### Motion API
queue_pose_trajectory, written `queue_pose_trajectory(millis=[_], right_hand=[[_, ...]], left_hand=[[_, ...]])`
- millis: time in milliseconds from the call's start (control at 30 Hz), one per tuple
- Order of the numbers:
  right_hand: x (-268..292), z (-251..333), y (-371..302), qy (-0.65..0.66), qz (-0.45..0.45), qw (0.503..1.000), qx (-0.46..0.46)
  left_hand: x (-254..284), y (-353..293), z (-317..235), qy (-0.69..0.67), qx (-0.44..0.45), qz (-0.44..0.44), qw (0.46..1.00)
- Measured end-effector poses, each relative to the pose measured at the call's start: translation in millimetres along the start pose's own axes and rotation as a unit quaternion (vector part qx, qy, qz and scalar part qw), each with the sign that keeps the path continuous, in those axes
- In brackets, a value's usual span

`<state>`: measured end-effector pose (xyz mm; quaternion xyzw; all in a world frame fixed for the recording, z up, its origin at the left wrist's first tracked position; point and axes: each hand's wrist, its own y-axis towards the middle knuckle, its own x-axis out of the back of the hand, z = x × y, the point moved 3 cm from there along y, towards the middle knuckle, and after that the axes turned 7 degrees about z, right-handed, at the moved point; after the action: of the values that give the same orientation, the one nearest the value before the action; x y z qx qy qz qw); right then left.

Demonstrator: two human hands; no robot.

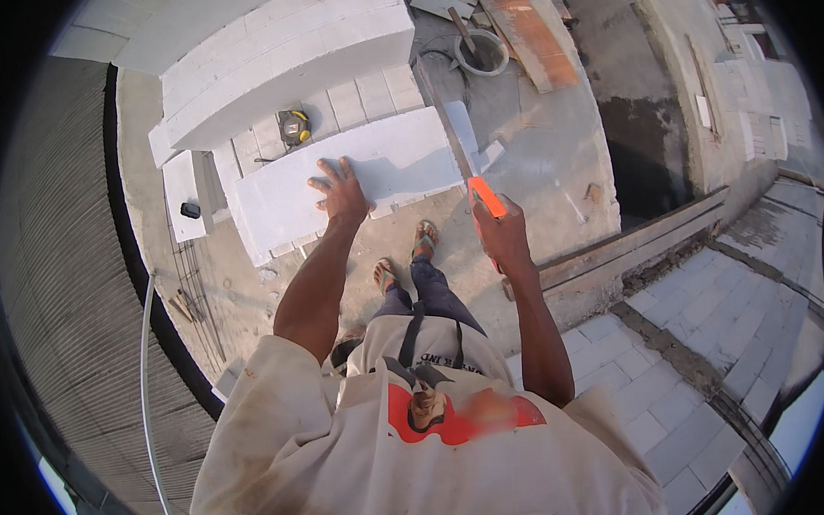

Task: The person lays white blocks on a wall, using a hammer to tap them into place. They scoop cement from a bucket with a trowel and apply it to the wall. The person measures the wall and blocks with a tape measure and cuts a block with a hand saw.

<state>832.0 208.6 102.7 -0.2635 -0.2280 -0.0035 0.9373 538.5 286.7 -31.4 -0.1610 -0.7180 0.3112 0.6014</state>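
Observation:
A long white lightweight concrete block point(399, 158) lies across a row of other white blocks in front of me. My left hand point(342, 195) rests flat on its top, fingers spread. At the block's right end, my right hand point(504, 234) is wrapped round the orange handle point(488, 198) of a handsaw. Its long blade point(449, 129) points away from me along that end; how deep it sits in the block I cannot tell. Just right of the blade is a thin white piece point(462, 127), with a small white offcut point(492, 155) nearby.
Behind the block lies a black and yellow tape measure point(293, 127), before stacked white blocks point(287, 62). A small black object point(190, 210) sits on a block at left. Beyond the saw are a bucket point(485, 53) and boards point(529, 35). A floor edge drops off at right beside a plank point(629, 241).

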Motion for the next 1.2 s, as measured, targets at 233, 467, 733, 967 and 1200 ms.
queue_pose_trajectory(millis=[233, 467, 733, 967, 1200], right_hand=[[42.2, 25.9, -114.2, -0.035, 0.026, 0.999, -0.009], [2.0, 39.2, 45.0, 0.05, 0.064, 0.993, -0.09], [47.3, 7.0, -139.3, -0.056, 0.033, 0.997, -0.041], [-4.9, 30.3, 55.3, -0.017, 0.026, 0.998, -0.059], [34.1, -25.5, -140.6, -0.06, 0.034, 0.998, -0.016]], left_hand=[[-1.2, -1.3, 0.2, 0.022, 0.011, 0.008, 1.0], [-0.6, 5.8, -1.8, 0.022, 0.004, -0.009, 1.0], [0.4, -2.7, 1.1, 0.018, 0.015, 0.018, 1.0], [10.8, 2.8, -6.6, 0.027, -0.001, 0.009, 1.0], [5.2, -3.9, 3.2, 0.02, 0.001, 0.015, 1.0]])
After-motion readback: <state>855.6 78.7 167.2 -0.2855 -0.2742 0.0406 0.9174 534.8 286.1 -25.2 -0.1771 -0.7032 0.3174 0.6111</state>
